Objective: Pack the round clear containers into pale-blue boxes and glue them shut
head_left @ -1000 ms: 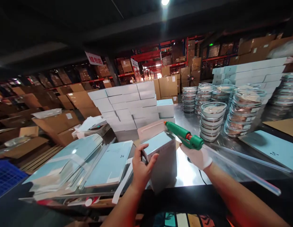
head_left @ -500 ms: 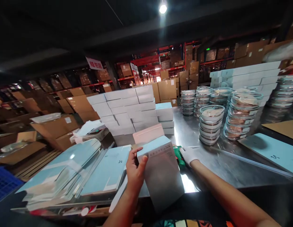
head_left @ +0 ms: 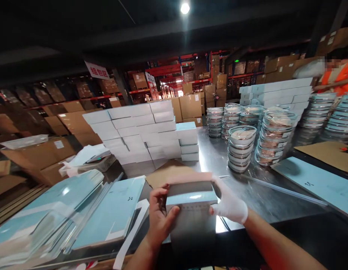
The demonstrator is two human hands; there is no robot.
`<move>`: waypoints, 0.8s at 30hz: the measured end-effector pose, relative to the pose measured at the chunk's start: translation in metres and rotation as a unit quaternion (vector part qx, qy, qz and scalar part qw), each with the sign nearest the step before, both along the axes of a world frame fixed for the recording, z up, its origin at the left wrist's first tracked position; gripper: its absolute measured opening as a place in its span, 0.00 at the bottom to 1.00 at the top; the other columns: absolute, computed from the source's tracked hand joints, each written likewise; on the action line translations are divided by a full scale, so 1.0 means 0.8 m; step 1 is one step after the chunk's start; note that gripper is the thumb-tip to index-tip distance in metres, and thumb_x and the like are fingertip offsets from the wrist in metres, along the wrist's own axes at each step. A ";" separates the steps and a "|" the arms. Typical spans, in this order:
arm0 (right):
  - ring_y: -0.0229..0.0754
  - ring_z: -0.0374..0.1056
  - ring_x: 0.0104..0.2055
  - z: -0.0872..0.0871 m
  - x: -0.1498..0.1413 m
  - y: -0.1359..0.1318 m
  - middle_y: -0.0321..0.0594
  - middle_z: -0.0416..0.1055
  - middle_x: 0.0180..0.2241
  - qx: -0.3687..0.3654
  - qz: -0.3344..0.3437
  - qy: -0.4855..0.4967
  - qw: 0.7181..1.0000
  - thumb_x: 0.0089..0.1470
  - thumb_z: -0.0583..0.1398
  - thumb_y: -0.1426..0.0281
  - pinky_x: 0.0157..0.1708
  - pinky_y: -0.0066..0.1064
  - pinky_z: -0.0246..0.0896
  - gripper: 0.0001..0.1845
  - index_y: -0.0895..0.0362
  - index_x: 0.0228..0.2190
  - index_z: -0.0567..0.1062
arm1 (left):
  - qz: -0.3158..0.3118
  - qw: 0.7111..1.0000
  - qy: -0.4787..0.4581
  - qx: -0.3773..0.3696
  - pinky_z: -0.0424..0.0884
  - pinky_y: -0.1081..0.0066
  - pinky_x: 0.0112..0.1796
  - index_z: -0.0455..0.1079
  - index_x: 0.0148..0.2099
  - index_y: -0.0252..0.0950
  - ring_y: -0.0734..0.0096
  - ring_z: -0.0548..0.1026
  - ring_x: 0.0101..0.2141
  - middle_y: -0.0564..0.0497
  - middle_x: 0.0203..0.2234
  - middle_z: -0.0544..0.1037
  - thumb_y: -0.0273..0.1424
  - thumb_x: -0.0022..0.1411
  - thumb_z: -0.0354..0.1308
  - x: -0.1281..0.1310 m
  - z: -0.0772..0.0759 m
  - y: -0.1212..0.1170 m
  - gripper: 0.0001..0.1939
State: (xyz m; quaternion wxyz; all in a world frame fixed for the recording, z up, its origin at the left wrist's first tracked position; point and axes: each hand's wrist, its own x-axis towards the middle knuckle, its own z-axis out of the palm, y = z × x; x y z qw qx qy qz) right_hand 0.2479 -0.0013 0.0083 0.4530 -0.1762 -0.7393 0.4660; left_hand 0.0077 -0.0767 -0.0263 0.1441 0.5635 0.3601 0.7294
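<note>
I hold a light-blue and grey cardboard box (head_left: 190, 210) between both hands, close to my chest at the steel table's near edge. My bare left hand (head_left: 159, 215) grips its left side, thumb on the front face. My right hand (head_left: 230, 204), in a white glove, clasps its right side. The box's pinkish top flap stands open at the back. A brown card sheet (head_left: 165, 173) lies just behind the box. The green glue gun is out of sight.
Flat blue box blanks (head_left: 106, 213) pile up at left. White folded boxes (head_left: 134, 129) are stacked behind, round clear-lidded tins (head_left: 241, 148) at right on the steel table (head_left: 215, 157). A person in orange (head_left: 338, 73) stands far right. Cartons fill the shelves behind.
My right hand has let go of the green glue gun and come onto the box's right side. The box has turned to face me and now sits between both hands.
</note>
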 end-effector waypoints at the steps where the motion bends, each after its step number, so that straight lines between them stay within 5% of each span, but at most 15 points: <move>1: 0.59 0.70 0.65 -0.007 0.006 -0.002 0.53 0.76 0.57 0.034 -0.009 -0.007 0.999 0.48 0.73 0.40 0.63 0.51 0.68 0.43 0.52 0.56 0.75 | -0.015 1.000 -0.006 0.009 0.77 0.61 0.50 0.73 0.57 0.47 0.55 0.80 0.53 0.45 0.52 0.81 0.44 0.62 0.73 -0.001 0.001 0.000 0.24; 4: 0.54 0.67 0.69 -0.015 0.016 -0.011 0.56 0.71 0.64 0.157 -0.034 -0.031 0.987 0.64 0.68 0.56 0.67 0.52 0.64 0.19 0.51 0.51 0.77 | -0.054 0.996 0.064 0.020 0.77 0.59 0.52 0.77 0.57 0.47 0.54 0.81 0.52 0.44 0.50 0.82 0.42 0.67 0.69 -0.011 0.009 -0.001 0.18; 6: 0.51 0.68 0.69 -0.011 0.014 -0.018 0.54 0.71 0.66 0.223 -0.035 -0.031 0.974 0.68 0.63 0.64 0.66 0.51 0.64 0.12 0.50 0.52 0.76 | -0.063 0.990 0.126 0.026 0.77 0.58 0.53 0.82 0.51 0.45 0.53 0.80 0.54 0.44 0.51 0.81 0.39 0.69 0.67 -0.021 0.015 -0.001 0.10; 10: 0.48 0.73 0.64 -0.003 0.003 -0.029 0.47 0.77 0.59 0.278 -0.038 0.007 0.960 0.69 0.59 0.72 0.64 0.49 0.68 0.15 0.46 0.53 0.76 | -0.065 0.984 0.162 0.033 0.78 0.55 0.53 0.84 0.49 0.46 0.53 0.80 0.53 0.44 0.49 0.82 0.37 0.68 0.68 -0.032 0.023 -0.003 0.09; 13: 0.49 0.73 0.64 -0.006 -0.003 -0.031 0.46 0.77 0.59 0.265 -0.042 0.017 0.963 0.69 0.59 0.72 0.66 0.52 0.67 0.15 0.46 0.54 0.76 | -0.052 0.988 0.143 0.016 0.79 0.55 0.51 0.84 0.46 0.43 0.53 0.81 0.49 0.42 0.46 0.82 0.46 0.64 0.71 -0.030 0.025 -0.006 0.14; 18: 0.52 0.66 0.70 -0.016 -0.010 -0.029 0.48 0.70 0.66 0.242 -0.044 -0.011 0.969 0.68 0.61 0.71 0.67 0.51 0.65 0.17 0.47 0.56 0.75 | -0.106 0.984 0.143 -0.008 0.75 0.50 0.57 0.78 0.61 0.44 0.48 0.78 0.56 0.38 0.52 0.81 0.56 0.62 0.70 -0.027 0.035 -0.006 0.32; 24: 0.53 0.66 0.69 -0.016 -0.014 -0.033 0.50 0.69 0.66 0.244 -0.061 -0.029 0.967 0.67 0.62 0.71 0.67 0.53 0.66 0.17 0.48 0.56 0.73 | -0.127 0.980 0.145 -0.048 0.74 0.47 0.59 0.84 0.51 0.43 0.45 0.79 0.56 0.37 0.54 0.80 0.58 0.62 0.68 -0.023 0.047 -0.011 0.27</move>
